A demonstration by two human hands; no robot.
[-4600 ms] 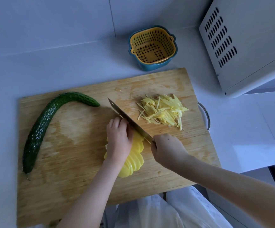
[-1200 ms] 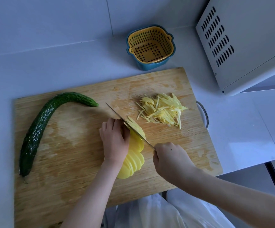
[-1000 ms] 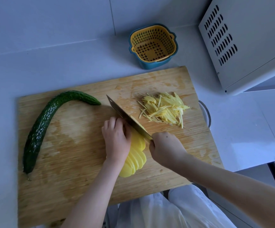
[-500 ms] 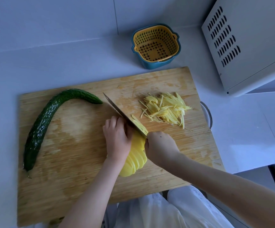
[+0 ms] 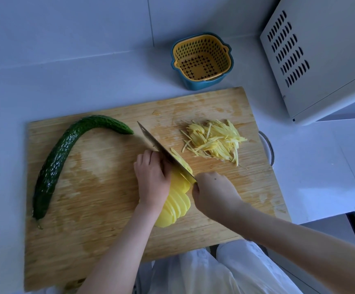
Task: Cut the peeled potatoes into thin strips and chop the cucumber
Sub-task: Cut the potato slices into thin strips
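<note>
Potato slices [image 5: 176, 200]: pale yellow thin rounds, fanned overlapping, middle of the cutting board [image 5: 108, 230] toward its near edge.
Potato strips [image 5: 214, 143]: fine slivers heaped near the right edge.
Cucumber [image 5: 60, 160]: whole, dark green, bumpy, curved, by the left edge.
Left hand [image 5: 153, 181]: fingers curled over the slices.
Right hand [image 5: 214, 192]: wrapped round the knife [image 5: 161, 149] handle.

The right hand [image 5: 214, 192] hides the knife [image 5: 161, 149] handle. The left hand [image 5: 153, 183] covers part of the potato slices [image 5: 176, 206]. The white box [image 5: 320, 56] runs off the far right edges.
</note>
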